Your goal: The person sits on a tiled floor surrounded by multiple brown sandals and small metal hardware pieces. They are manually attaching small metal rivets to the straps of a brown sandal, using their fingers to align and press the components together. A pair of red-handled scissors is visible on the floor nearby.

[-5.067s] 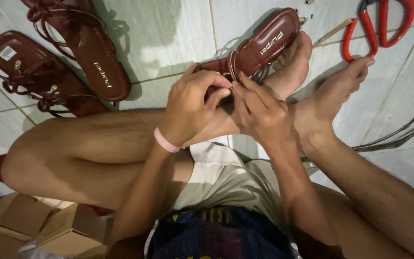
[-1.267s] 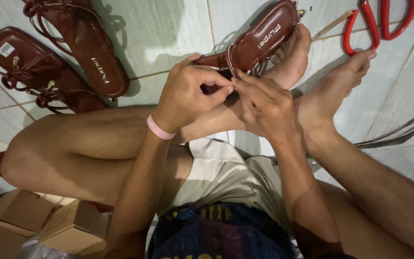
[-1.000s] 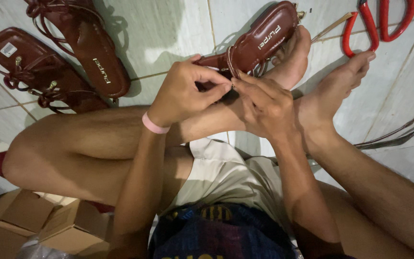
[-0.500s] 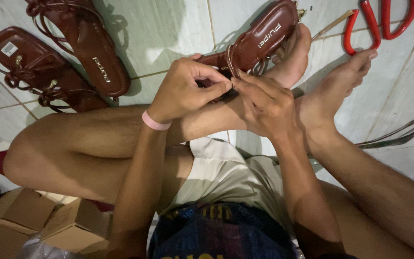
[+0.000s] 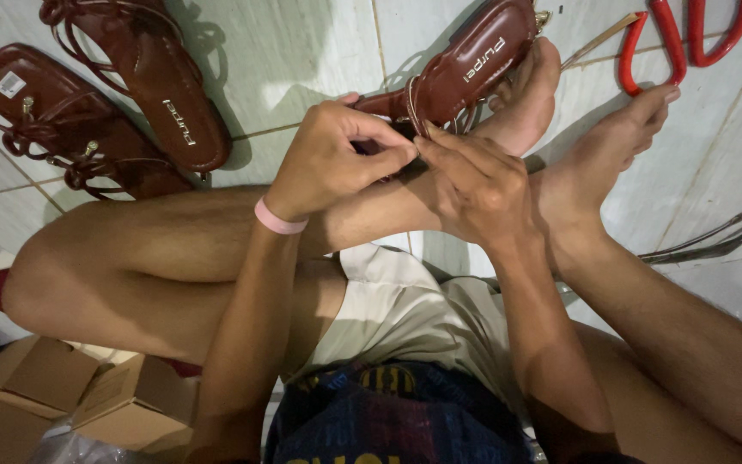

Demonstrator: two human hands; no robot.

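Both hands pinched on the strap of one brown sandal (image 5: 465, 73).

My left hand (image 5: 332, 159) and right hand (image 5: 474, 185) meet fingertip to fingertip, fingers closed tight on the thin strap at the sandal's heel end. The sandal rests propped against my bare foot (image 5: 521, 107) above the tiled floor (image 5: 302, 60). Two matching sandals (image 5: 105, 103) lie well apart to the left; red-handled scissors (image 5: 680, 39) lie at upper right.

Quick count: three brown sandals total, one up by the feet (image 5: 465, 73) and two lying on the floor, one (image 5: 152, 77) beside the other (image 5: 62, 129). One pair of red-handled scissors (image 5: 680, 39), two cardboard boxes, one (image 5: 19, 404) next to the other (image 5: 135, 404), and one pink wristband (image 5: 278, 222).
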